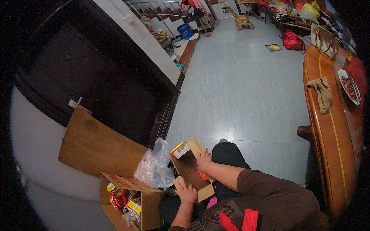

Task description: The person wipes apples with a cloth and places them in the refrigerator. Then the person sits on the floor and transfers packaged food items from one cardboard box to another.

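Observation:
In front of my body, close to my knees, a small open cardboard box [185, 170] shows its dark inside, with something red at its lower end. On its near left side rests my left hand [187, 193], the fingers on a flap. My right hand [204, 159] lies on the flap at the opposite side, fingers spread along the cardboard. Whether either hand grips the flap or only presses on it is hard to tell. Left of it a larger open carton [150, 208] holds red and yellow packages [118, 199].
A clear plastic bag [156, 167] sits between the boxes and a leaning wooden board [98, 144]. At the right stands a wooden table [332, 138] with a brown cloth [323, 93] and a white dish [348, 86]. A small wooden chair [242, 21] stands farther off.

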`<state>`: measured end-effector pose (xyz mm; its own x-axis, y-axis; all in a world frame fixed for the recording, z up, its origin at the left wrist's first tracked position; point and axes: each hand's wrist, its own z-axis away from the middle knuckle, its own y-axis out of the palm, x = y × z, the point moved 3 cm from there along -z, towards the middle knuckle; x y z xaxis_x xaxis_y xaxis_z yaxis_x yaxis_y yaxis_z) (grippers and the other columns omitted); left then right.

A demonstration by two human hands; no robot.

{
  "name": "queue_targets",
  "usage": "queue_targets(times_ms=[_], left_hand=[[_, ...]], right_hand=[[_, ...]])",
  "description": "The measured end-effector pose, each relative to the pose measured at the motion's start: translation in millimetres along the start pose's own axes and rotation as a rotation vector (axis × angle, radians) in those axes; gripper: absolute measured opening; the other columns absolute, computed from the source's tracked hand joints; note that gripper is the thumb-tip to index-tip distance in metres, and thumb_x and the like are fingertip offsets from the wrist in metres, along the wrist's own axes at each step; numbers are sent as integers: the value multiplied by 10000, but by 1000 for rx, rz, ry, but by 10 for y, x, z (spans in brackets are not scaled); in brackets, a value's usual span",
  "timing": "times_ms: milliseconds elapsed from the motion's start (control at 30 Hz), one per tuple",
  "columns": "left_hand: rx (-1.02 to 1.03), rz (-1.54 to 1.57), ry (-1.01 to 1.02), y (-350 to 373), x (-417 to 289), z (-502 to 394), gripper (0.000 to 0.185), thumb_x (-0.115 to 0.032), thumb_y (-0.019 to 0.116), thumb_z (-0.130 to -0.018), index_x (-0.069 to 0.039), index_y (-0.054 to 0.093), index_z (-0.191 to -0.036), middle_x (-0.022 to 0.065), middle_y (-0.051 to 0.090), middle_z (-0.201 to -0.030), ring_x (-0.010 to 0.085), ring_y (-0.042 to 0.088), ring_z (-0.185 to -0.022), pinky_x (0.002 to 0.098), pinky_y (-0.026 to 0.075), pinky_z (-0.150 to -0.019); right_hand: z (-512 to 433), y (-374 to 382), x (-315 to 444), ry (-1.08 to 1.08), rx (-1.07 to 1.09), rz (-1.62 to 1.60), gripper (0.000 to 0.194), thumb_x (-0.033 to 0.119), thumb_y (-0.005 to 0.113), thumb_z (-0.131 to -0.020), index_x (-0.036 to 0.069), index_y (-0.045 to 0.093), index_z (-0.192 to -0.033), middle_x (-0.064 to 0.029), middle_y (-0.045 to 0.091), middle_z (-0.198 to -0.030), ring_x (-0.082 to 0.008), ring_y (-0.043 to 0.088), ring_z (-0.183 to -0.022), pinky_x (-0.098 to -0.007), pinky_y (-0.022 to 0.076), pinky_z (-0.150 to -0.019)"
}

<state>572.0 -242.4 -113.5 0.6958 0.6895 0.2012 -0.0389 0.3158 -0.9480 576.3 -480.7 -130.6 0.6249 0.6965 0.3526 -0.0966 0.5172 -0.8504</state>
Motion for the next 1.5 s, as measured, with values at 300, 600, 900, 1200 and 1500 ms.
queue_targets(times_ms=[300, 600, 900, 1200, 1500], left_hand=[[11, 12, 14, 80, 45, -23, 493, -428, 532, -966, -198, 628, -1392, 165, 33, -1720, 505, 3, -1551, 778, 188, -1111], [-109, 50, 29, 128, 57, -8, 437, -411, 566, -946, -174, 696, -1290, 167, 92, -1710, 496, 64, -1548, 768, 217, -1120], [-11, 36, -1, -57, 28, 17, 467, -422, 517, -967, -206, 661, -1355, 176, 38, -1717, 494, 12, -1554, 764, 210, -1122], [-23, 13, 11, 33, 27, 13, 480, -436, 518, -973, -193, 646, -1366, 182, 51, -1714, 484, 12, -1558, 770, 196, -1123], [-176, 63, 51, -181, -11, -26, 443, -366, 677, -885, -124, 697, -1255, 209, 149, -1690, 512, 129, -1530, 762, 244, -1097]], right_hand=[[65, 7, 28, 19, -45, 31, 1090, 490, 830, -754, 109, 268, -1608, -407, 184, -1587, -534, 425, -1350, -572, 389, -1098], [1026, -3548, -454, -282, -1638, -421, 575, 222, 654, -925, 54, 487, -1449, -248, 372, -1563, -443, 361, -1440, -568, 315, -1158], [319, -1869, 174, -312, -381, -324, 669, 330, 760, -818, 37, 527, -1373, -300, 378, -1522, -450, 513, -1285, -562, 453, -1029], [-440, -390, -29, -57, -10, -239, 988, 366, 859, -766, 56, 308, -1525, -285, 275, -1530, -486, 574, -1192, -610, 561, -883], [-422, -583, -91, 31, -57, -390, 871, 223, 668, -905, 50, 159, -1590, -297, 529, -1380, -464, 624, -1174, -547, 523, -967]])
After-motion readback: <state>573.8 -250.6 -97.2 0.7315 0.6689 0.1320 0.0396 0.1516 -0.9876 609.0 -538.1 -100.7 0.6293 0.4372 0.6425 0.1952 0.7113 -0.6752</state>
